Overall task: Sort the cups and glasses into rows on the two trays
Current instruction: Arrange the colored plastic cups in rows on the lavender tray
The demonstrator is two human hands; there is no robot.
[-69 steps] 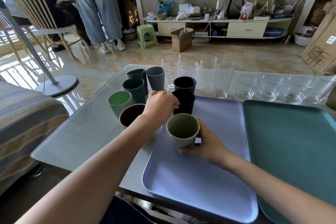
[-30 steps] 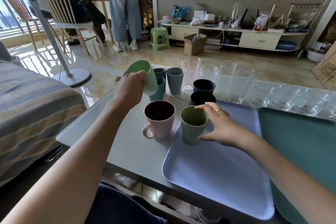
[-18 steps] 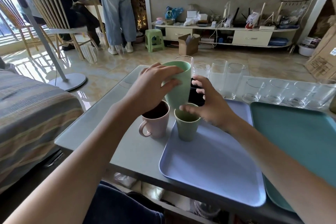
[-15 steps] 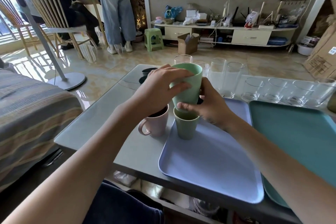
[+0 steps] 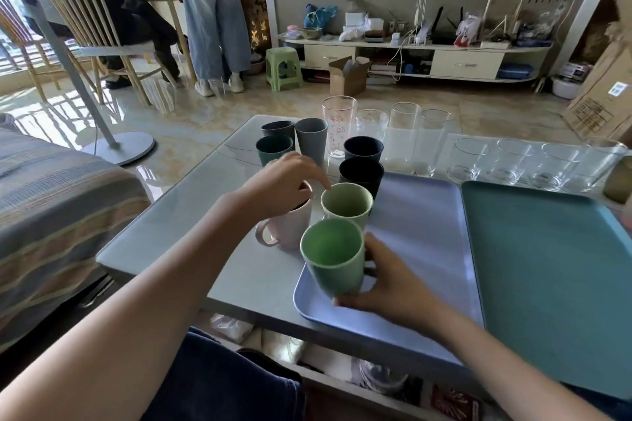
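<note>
My right grip (image 5: 386, 287) is curled round the base of the bright green cup (image 5: 333, 256), at the near left corner of the lavender tray (image 5: 420, 225). I should set it down flat, in line behind the pale olive cup (image 5: 347, 203) just beyond my fingers, without tipping it. It is a plain, handleless tumbler, matte, tapering to the base. My left grip (image 5: 282, 186) hangs loose and empty over the pink mug (image 5: 290, 225) on the desk (image 5: 191, 212), ready to take that next, I judge.
</note>
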